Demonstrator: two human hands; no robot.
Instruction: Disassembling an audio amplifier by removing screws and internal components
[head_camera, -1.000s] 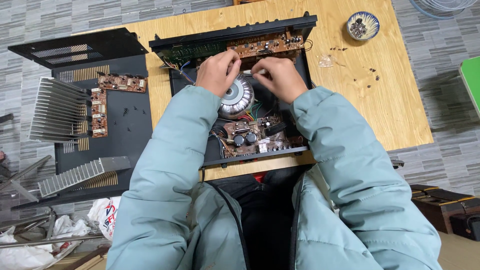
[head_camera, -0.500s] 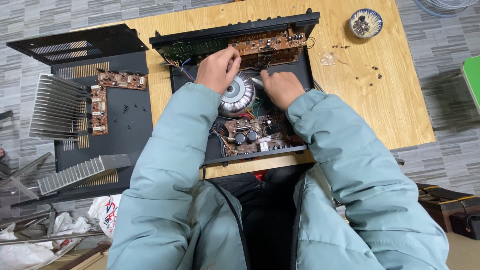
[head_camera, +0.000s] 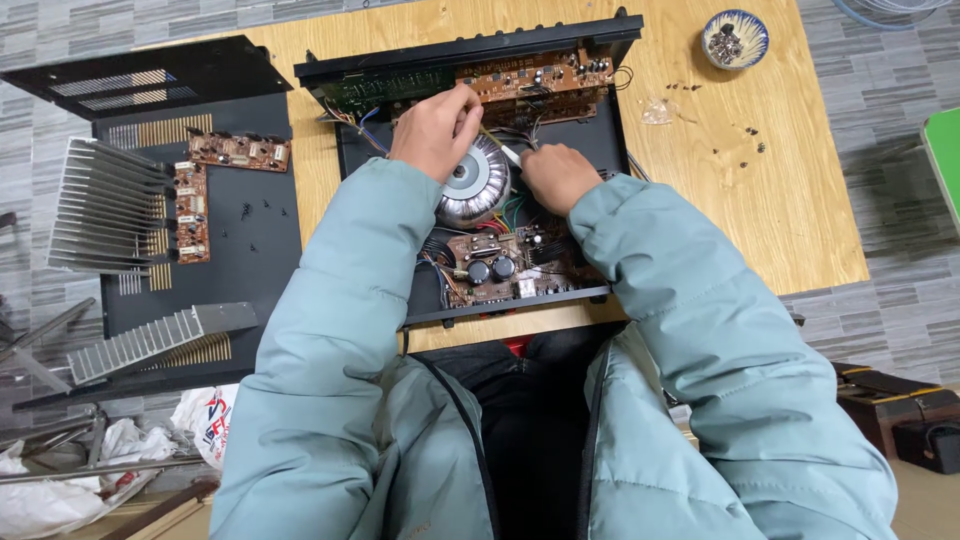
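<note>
An open black amplifier chassis (head_camera: 620, 140) lies on a wooden table (head_camera: 780, 200). Inside are a brown circuit board (head_camera: 540, 80) at the far edge, a round silver transformer (head_camera: 475, 185) and a smaller board with black capacitors (head_camera: 490, 270). My left hand (head_camera: 435, 130) is curled above the transformer, fingertips at the far board and its wires. My right hand (head_camera: 555, 175) is closed just right of the transformer. A thin pale rod (head_camera: 505, 150) runs from it toward my left fingers. What my left fingers hold is hidden.
A black cover panel (head_camera: 220, 250) to the left carries a finned heat sink (head_camera: 105, 205), a second heat sink (head_camera: 150, 340), brown boards (head_camera: 190, 210) and loose screws. A small blue bowl (head_camera: 735, 38) sits at the far right. Small screws are scattered nearby. Metal scrap and plastic bags (head_camera: 60, 470) lie low left.
My right hand has drawn back from the far board toward me and closed into a fist. My left hand has stayed near the far board.
</note>
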